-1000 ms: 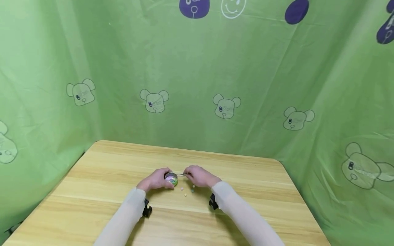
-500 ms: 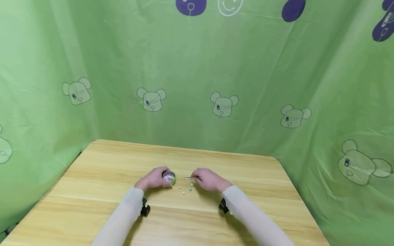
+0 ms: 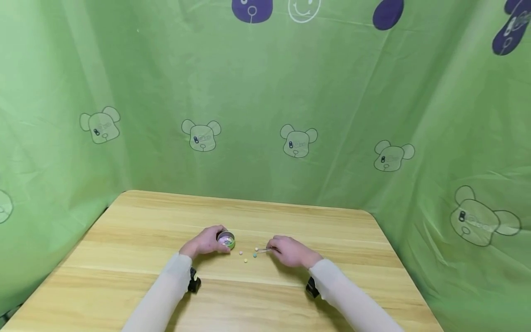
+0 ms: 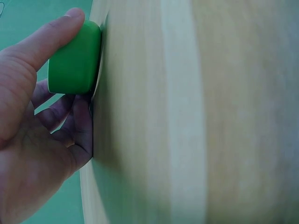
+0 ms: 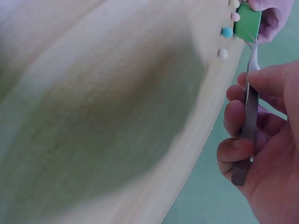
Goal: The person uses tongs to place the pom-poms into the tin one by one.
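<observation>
My left hand [image 3: 209,240] holds a small round green cup [image 4: 74,60] on the table, thumb on one side and fingers on the other. Pale, pastel-coloured bits fill the bottom of the cup in the head view. My right hand [image 3: 290,251] grips metal tweezers [image 5: 250,121], fingers curled round them. The tweezer tips are slightly apart, nothing between them, close to a teal bead [image 3: 255,255] and a whitish bead [image 3: 256,249]. Nearer the cup lie a pink bead [image 3: 240,252] and a yellow bead [image 3: 245,261].
The wooden table [image 3: 166,286] reaches back to a green curtain [image 3: 249,92] printed with bear faces, which also hangs along both sides. A black wrist camera [image 3: 193,282] sits under the left wrist, and another black camera [image 3: 312,287] under the right.
My right hand has drawn the tweezers away from the cup, rightward and toward me, to the loose beads. The left hand keeps holding the cup; the head view has shifted slightly.
</observation>
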### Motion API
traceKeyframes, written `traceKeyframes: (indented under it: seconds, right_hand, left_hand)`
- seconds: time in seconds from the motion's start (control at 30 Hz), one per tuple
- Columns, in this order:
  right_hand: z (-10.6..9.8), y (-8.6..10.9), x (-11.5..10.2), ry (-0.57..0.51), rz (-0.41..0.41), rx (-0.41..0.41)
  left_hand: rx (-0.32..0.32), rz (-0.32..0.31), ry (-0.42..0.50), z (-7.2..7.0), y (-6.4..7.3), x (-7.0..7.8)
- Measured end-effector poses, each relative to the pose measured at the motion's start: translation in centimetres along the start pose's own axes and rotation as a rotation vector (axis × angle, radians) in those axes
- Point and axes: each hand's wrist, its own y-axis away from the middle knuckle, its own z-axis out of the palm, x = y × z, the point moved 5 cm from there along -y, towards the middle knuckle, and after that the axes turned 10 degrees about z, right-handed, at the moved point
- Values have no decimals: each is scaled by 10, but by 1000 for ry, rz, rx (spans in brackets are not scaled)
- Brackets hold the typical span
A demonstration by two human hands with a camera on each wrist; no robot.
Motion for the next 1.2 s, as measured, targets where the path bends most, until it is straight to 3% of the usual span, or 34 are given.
traceKeyframes:
  seconds: [0.4, 1.2]
  right_hand:
    - [14, -1, 3, 4, -7, -11]
    - [18, -3, 10, 17, 6, -11]
  left_hand:
    - [-11, -6, 21, 4, 0, -6]
    - [-10, 9, 11, 1, -2, -6]
